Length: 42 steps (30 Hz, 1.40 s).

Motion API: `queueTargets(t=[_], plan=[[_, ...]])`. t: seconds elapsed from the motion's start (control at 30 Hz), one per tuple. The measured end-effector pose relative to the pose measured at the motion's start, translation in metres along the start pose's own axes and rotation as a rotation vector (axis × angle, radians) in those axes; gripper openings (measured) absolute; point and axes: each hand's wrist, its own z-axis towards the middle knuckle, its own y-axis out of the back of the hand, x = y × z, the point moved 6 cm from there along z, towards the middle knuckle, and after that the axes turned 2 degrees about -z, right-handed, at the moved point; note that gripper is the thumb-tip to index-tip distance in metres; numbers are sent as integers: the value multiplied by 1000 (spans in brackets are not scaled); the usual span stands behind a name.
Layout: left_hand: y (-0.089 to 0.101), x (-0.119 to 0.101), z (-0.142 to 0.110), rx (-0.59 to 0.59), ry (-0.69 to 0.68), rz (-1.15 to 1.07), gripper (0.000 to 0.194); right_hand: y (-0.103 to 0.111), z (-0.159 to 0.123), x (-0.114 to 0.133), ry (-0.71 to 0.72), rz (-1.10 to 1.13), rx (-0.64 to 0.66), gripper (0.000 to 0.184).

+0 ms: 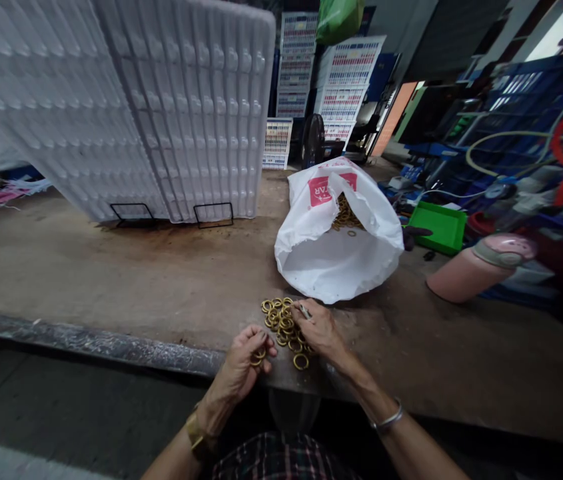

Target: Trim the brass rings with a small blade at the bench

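Note:
A loose pile of brass-coloured metal rings [285, 323] lies near the front edge of the worktable. My left hand [246, 357], beside the pile on its left, is closed on a couple of brass rings [258, 358]. My right hand [320, 328] reaches over the pile's right side, its fingertips at the rings. A small pale, silvery piece [305, 311] shows between its fingers; its kind is too small to tell. Behind the pile lies a white sack [336, 270] with its torn mouth facing me, and more brass rings [345, 215] sit inside it.
Tall ribbed clear plastic trays [196, 113] stand on the left of the worktable [171, 287], in black wire holders [214, 215]. On the right are a pink bottle [471, 270] and a green tray [438, 227]. White crates [348, 87] are stacked behind.

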Motion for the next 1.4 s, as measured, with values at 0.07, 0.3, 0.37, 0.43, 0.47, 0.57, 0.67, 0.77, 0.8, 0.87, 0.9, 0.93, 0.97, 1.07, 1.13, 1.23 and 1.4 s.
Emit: queueTargets(t=[0.07,0.3,0.37,0.43,0.47,0.57,0.67,0.77,0.8,0.87,0.9,0.93,0.97,1.07,1.13,1.23,1.4], plan=[[-6,-5,7,-4,-90,136,25,-1,-3,1,-49,186,58,26],[-27,-20,7,62,-431,616,22,-6,-21,9,-186,572,178,13],[-29,-21,3,98,-471,726,21,-9,-25,10,-244,660,201,12],[-28,-21,-1,94,-485,791,20,-15,-29,12,-310,756,258,12],[-26,-21,-2,86,-485,811,20,-18,-31,13,-341,790,292,12],[-23,-19,-5,66,-462,825,17,-23,-34,13,-359,779,325,13],[-21,-16,-5,28,-405,772,18,-19,-32,15,-227,625,242,19],[-20,-11,-4,-6,-305,689,22,-15,-32,19,-108,466,172,24],[-20,-9,-4,-7,-264,656,25,-14,-32,19,-91,438,164,24],[-21,-5,-6,3,-177,600,29,-15,-32,21,-71,401,158,22],[-22,-3,-7,12,-137,580,31,-15,-32,21,-64,386,157,20],[-23,-1,-8,19,-103,566,32,-15,-32,22,-59,371,157,19],[-23,0,-9,23,-77,553,33,-15,-33,23,-56,360,161,18],[-22,2,-12,34,-45,515,35,-14,-34,27,-65,371,182,15],[-20,3,-12,43,-46,504,35,-14,-35,29,-80,405,197,15],[-16,6,-12,60,-51,478,32,-15,-37,32,-86,478,220,16],[-10,11,-12,84,-42,375,28,-17,-39,34,-68,540,216,18]])
